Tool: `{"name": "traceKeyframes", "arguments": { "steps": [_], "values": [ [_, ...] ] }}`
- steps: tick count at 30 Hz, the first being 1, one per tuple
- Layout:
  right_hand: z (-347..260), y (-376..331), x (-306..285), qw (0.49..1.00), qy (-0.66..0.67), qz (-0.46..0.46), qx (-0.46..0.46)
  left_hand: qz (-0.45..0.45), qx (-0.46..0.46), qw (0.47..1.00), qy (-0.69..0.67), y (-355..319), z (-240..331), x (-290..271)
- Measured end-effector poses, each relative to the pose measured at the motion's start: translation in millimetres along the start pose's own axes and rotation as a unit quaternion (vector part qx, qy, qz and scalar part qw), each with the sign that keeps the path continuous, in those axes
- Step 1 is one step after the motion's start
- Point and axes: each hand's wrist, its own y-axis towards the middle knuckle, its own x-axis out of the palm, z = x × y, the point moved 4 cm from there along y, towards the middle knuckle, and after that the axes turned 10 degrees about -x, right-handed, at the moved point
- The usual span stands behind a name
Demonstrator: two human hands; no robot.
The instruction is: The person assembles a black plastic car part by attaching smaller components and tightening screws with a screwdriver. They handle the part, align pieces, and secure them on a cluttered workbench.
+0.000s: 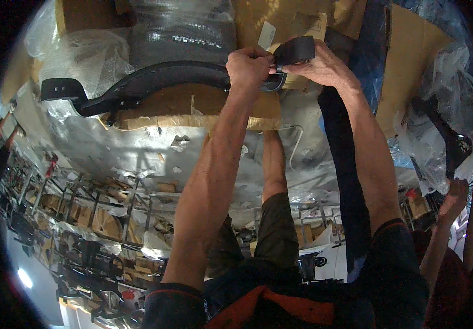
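Observation:
A long, curved black plastic trim piece [162, 77], shaped like a wheel arch, lies across a cardboard-covered support in front of me. Its left end turns up into a squarish block, and small fasteners or holes run along its lower edge. My left hand [249, 67] is closed in a pinch by the trim's right end; what its fingertips hold is too small to make out. Close beside it, my right hand [327, 67] is closed around the upturned right end, thumb toward the left fingertips. A pale tag [267, 35] stands just behind the hands.
Cardboard [198, 109] pads the work spot. Bubble wrap [91, 57] is at the left, with more plastic film and cardboard sheets [412, 60] at the right. Another person's hand [454, 197] is near a black part [455, 145] at far right. Racks [105, 203] with parts are behind me.

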Motion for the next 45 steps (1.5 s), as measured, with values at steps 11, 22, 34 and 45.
{"name": "traceKeyframes", "arguments": {
  "steps": [11, 22, 34, 45],
  "values": [
    [0.4, 3.5, -0.7, 0.990, 0.127, 0.051, -0.018, 0.036, 0.038, 0.996, 0.070, 1.9, 0.8, -1.8],
    [38.7, -14.6, 31.0, 0.990, -0.079, -0.108, -0.038, 0.061, 0.031, 0.997, 0.030, 2.0, -0.2, -0.7],
    [7.2, -0.3, 2.1, 0.998, 0.042, -0.033, -0.040, -0.069, -0.038, 0.994, 0.075, 9.9, 7.1, -5.4],
    [2.5, 2.1, 3.3, 1.000, 0.014, -0.015, -0.010, -0.087, -0.042, 0.990, 0.101, 8.5, 12.7, -7.4]
  ]
}}
